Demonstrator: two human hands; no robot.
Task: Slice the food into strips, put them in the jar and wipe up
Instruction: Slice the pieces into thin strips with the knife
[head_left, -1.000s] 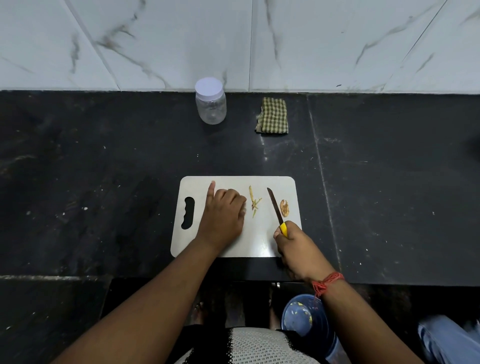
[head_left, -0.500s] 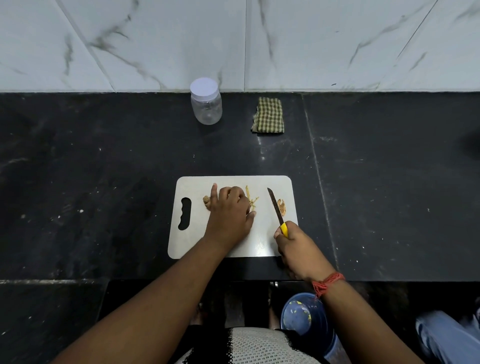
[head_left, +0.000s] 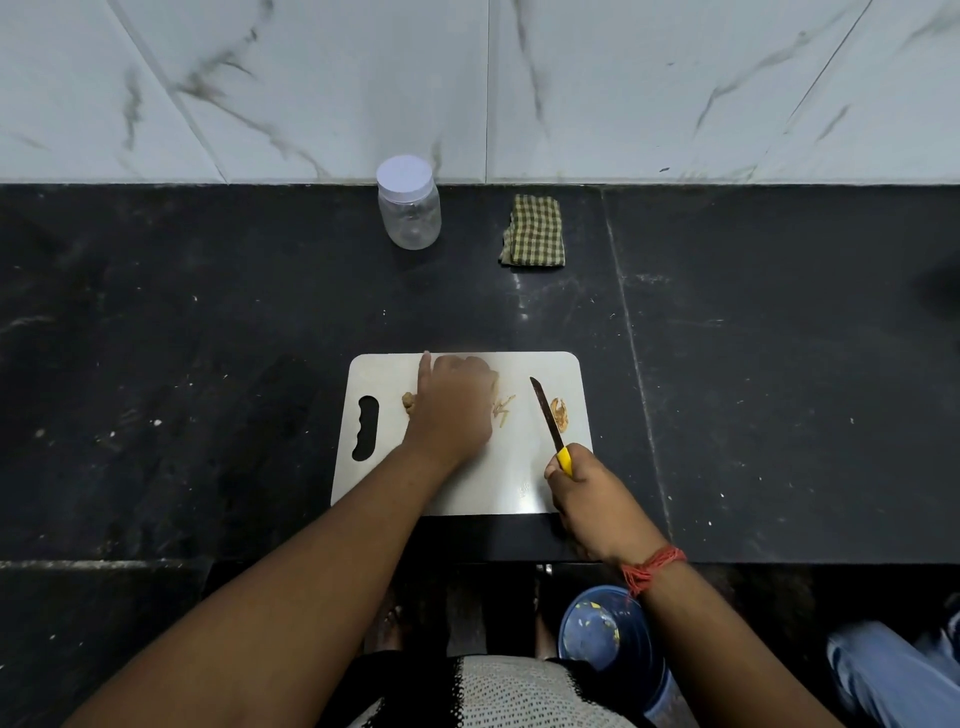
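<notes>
Gathering cut strips on the cutting board (head_left: 519, 467)

Left hand (head_left: 452, 405), blurred, fingers curled over strips (head_left: 503, 406); grip unclear. Right hand (head_left: 587, 493) clamps the knife (head_left: 548, 421); keep its blade parked aside.

Left hand (head_left: 451, 402) knuckles-up, blurred, index finger extended; right hand (head_left: 587, 493) curled in a grip

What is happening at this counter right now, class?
A person is slicing food on a white cutting board. The right hand holds a yellow-handled knife, blade clear of the food. The left hand, blurred, rests over a brown chunk, with a few cut strips beside it. The jar stands lidded by the wall and the checked cloth lies folded, both untouched.
</notes>
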